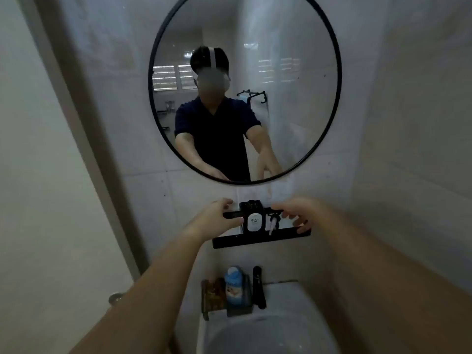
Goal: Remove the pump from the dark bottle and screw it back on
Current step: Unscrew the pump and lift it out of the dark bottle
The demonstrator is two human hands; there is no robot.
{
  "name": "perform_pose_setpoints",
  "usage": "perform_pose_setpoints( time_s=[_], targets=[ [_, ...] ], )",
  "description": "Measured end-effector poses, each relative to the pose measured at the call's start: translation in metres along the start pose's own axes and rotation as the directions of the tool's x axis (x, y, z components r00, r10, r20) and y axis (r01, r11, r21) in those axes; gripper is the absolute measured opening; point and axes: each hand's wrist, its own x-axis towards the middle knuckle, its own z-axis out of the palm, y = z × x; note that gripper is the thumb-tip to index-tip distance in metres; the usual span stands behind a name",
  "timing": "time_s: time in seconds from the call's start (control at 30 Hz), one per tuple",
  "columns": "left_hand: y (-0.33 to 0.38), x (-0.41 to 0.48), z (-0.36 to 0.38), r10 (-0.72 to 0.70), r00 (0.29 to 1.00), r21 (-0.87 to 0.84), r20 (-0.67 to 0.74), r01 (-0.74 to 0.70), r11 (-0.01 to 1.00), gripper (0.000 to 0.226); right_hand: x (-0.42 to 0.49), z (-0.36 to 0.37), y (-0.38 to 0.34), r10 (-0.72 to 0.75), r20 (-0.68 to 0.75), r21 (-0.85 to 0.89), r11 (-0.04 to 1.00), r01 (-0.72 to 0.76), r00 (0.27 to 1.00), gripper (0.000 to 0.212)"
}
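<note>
The dark bottle [253, 221] with a white oval label stands on a black wall shelf [260, 240] under the mirror. Its black pump [251, 205] sits on top. My left hand [217, 215] is just left of the bottle, fingers apart, thumb near the shelf rail, not gripping it. My right hand [293, 213] hovers to the bottle's right with its fingers spread, above a small white item [272, 224] hanging on the shelf. Neither hand holds anything.
A round black-framed mirror [339, 72] hangs above and reflects a person. Below the shelf, on the white sink's [293, 290] back rim, stand a blue bottle [233, 284], a brown packet [214, 295] and a slim black item [258, 287]. A tiled wall is close on the right.
</note>
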Motion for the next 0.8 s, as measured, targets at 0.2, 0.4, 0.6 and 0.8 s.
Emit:
perform_pose_setpoints(
  time_s=[0.2, 0.4, 0.6, 0.8],
  targets=[
    [-0.011, 0.019, 0.012, 0.012, 0.998, -0.055, 0.056, -0.009, 0.998, 0.089, 0.012, 0.01, -0.006, 0.058, -0.03, -0.06, 0.996, -0.059, 0.998, 0.048],
    [-0.016, 0.031, 0.021, 0.041, 0.999, -0.116, 0.03, -0.037, 0.993, 0.093, 0.03, 0.016, -0.009, 0.066, -0.035, -0.128, 0.989, -0.07, 0.997, 0.04],
    [-0.017, 0.041, 0.026, 0.047, 0.998, -0.159, 0.033, -0.041, 0.986, 0.087, 0.045, 0.018, -0.015, 0.094, 0.018, -0.196, 0.977, -0.089, 0.995, 0.042],
    [-0.014, 0.045, 0.029, 0.022, 0.999, -0.171, 0.035, -0.016, 0.985, 0.077, 0.056, 0.018, -0.02, 0.112, 0.083, -0.298, 0.951, -0.083, 0.99, 0.046]
  ],
)
